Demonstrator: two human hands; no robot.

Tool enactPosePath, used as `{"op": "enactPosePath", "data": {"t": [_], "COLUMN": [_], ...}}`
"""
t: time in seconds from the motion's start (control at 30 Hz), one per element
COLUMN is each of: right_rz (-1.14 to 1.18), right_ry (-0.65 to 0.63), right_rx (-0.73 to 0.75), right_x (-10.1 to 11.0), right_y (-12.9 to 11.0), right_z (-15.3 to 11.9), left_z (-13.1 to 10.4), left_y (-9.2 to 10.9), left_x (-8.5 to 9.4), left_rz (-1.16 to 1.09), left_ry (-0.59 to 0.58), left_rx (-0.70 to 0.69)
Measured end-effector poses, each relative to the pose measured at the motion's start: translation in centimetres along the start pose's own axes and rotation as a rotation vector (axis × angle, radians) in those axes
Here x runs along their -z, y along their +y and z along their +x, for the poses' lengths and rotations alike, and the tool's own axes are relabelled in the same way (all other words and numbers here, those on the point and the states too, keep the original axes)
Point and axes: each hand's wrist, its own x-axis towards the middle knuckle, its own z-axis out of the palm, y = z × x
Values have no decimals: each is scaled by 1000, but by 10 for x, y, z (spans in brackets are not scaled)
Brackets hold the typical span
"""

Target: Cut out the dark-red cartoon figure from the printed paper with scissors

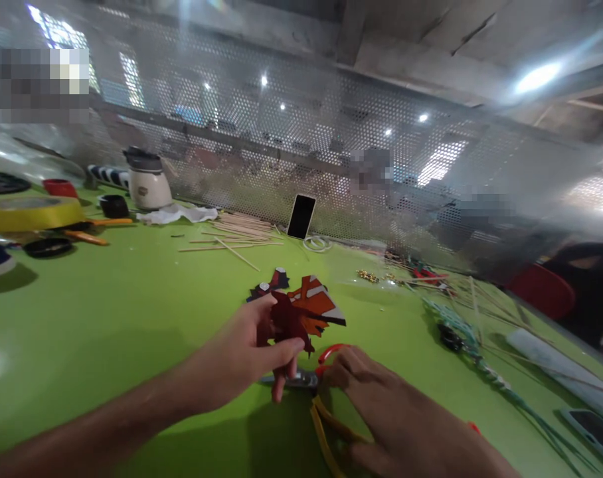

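My left hand (246, 345) is closed around a dark red, flat cut-out piece (291, 322), pinched between thumb and fingers. Beside and partly behind it is an orange, white and black cut-out piece (317, 302); I cannot tell whether that one is held too. A dark cut-out with whitish round spots (274, 282) shows just past my fingertips. Low over the table, my right hand (381, 395) has its fingers curled at the red handle of a pair of scissors (306, 379), whose blades point left under my left hand. A yellow strip (321, 438) hangs or lies below my right hand.
Thin wooden sticks (246, 229) lie near a leaning phone (301, 216) and a coiled white cable (317, 244). At left are yellow tape (32, 214) and a white jar (149, 182). Green braided cord (481, 362) and another phone (595, 428) lie at right. A perforated screen (261, 153) stands behind.
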Motion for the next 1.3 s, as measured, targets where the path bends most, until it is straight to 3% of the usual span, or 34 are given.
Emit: {"op": "enactPosePath", "data": {"t": [0.13,0.27,0.47,0.57,0.77,0.93,1.13,1.3], "right_rz": [-47,-24,29,47,292,565,932,1069], "right_ry": [-66,-48,-75,-67,247,496,668,649], "right_rx": [-145,-143,-151,-185,-169,-112,-40,100], "right_x": [-4,-6,2,6,18,17,20,8], "right_y": [7,12,1,11,52,67,67,65], "right_z": [4,10,16,12,6,13,13,20], "left_z": [2,4,8,8,4,3,5,7], "left_y": [-3,-3,1,2,6,5,6,5], "left_x": [2,4,4,4,2,3,4,3], "left_rz": [-11,-16,-40,-59,-101,-108,-65,-24], "left_ry": [10,54,142,169,233,259,311,344], "left_rx": [-32,-76,-139,-184,-240,-237,-228,-222]}}
